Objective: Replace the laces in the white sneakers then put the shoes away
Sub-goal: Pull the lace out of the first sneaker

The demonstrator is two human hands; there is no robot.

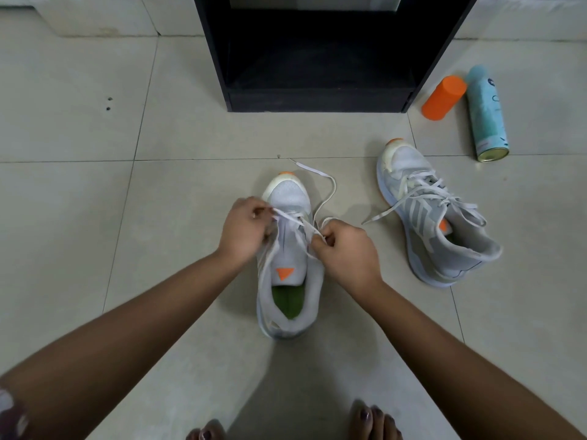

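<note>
Soft, even indoor light, faint shadows, wide-angle bending at the edges.

white sneakers [287, 249], orange cap [444, 97], black shelf [317, 100]

Looks like a room in a home, seen from floor level. Shows a floor [79, 217] of large pale tiles with thin grout lines and a low black cabinet [317, 100], open-fronted, standing on it. Holds household clutter too: white sneakers [289, 193], a teal spray can [486, 115] lying beside an orange container [443, 97], bare toes [365, 417].
</note>
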